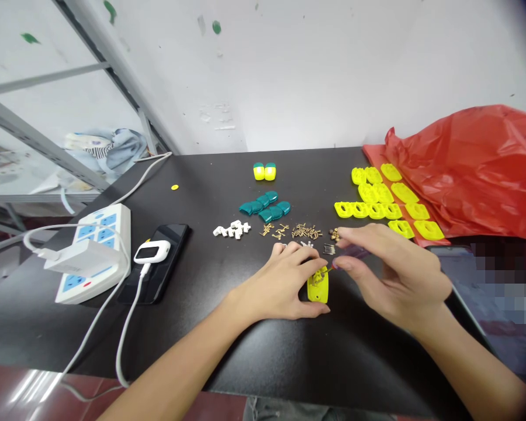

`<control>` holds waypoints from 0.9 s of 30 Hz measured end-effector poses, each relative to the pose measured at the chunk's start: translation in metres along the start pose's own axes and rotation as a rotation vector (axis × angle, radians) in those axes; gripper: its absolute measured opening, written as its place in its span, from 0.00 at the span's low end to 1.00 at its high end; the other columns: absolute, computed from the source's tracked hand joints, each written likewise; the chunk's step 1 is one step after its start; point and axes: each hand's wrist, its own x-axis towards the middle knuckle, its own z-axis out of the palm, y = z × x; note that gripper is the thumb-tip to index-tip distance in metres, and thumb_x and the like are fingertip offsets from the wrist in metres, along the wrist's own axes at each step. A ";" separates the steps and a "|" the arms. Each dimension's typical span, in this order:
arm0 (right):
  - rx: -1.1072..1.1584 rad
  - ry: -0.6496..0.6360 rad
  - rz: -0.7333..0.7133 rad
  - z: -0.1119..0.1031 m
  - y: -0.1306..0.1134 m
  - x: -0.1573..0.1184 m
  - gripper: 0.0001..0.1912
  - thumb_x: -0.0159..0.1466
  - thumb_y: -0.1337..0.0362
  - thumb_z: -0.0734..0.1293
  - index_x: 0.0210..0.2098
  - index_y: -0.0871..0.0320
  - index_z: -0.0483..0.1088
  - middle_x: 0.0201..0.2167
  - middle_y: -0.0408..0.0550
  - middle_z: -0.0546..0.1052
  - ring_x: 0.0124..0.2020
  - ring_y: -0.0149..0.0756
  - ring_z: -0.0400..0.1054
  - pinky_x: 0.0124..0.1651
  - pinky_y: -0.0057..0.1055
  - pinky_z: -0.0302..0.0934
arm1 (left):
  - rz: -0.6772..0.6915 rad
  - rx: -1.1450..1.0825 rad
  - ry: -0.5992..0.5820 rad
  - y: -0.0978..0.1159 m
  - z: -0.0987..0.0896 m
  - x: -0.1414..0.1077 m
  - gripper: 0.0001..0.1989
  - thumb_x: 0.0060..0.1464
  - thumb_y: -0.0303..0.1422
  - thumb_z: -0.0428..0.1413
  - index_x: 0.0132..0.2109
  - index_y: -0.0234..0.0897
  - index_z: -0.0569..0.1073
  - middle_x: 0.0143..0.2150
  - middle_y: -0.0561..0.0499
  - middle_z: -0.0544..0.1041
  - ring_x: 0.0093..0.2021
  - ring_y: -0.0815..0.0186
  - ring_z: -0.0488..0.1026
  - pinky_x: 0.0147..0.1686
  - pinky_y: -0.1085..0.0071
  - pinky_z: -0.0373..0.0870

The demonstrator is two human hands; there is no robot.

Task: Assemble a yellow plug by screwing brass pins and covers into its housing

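Near the table's middle, my left hand [289, 280] is closed around a yellow plastic casing half [318, 292], pressing it against the dark tabletop. Small metal parts show inside the casing. My right hand [394, 275] pinches a small screwdriver [355, 251] with a see-through purplish handle, its thin shaft slanting down to the casing. Just beyond my hands lie brass screws [307, 232], forked brass pieces [278, 231], round brass bits [335, 234] and thin metal pins [329, 249]. White plastic pieces [232, 230] lie farther left.
Teal shells [265, 204] and two yellow-and-teal assembled pieces [264, 171] are behind. Yellow casings [368, 209] stand in rows beside a red plastic bag [473, 169]. On the left are a power strip [120, 234], a phone [175, 251] and white cables. A tablet-like device [464, 292] lies right.
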 end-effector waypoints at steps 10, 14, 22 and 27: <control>0.191 -0.024 0.255 0.002 0.001 -0.014 0.22 0.66 0.72 0.70 0.56 0.48 0.68 0.50 0.50 0.81 0.50 0.45 0.78 0.49 0.47 0.77 | -0.007 -0.018 -0.011 0.000 0.000 0.000 0.34 0.52 0.48 0.66 0.62 0.40 0.69 0.61 0.43 0.72 0.56 0.51 0.66 0.52 0.54 0.60; 0.252 -0.033 0.210 0.002 0.001 -0.011 0.22 0.67 0.75 0.66 0.57 0.48 0.67 0.55 0.51 0.79 0.53 0.44 0.78 0.53 0.46 0.77 | -0.006 -0.012 -0.015 -0.001 -0.001 0.000 0.35 0.52 0.48 0.66 0.63 0.39 0.69 0.64 0.43 0.70 0.57 0.51 0.66 0.52 0.54 0.60; 0.449 -0.107 0.214 -0.001 0.004 -0.010 0.26 0.69 0.78 0.63 0.61 0.47 0.64 0.59 0.51 0.75 0.56 0.43 0.76 0.56 0.45 0.76 | -0.001 -0.026 -0.028 -0.002 -0.001 0.000 0.35 0.53 0.48 0.65 0.63 0.40 0.69 0.63 0.46 0.71 0.58 0.51 0.65 0.53 0.55 0.60; 0.527 -0.169 0.247 -0.005 0.001 -0.007 0.24 0.70 0.77 0.61 0.61 0.50 0.65 0.60 0.52 0.74 0.59 0.41 0.74 0.59 0.43 0.74 | -0.002 -0.040 -0.045 -0.002 -0.002 0.000 0.34 0.53 0.48 0.65 0.63 0.40 0.69 0.62 0.45 0.71 0.58 0.51 0.64 0.53 0.54 0.60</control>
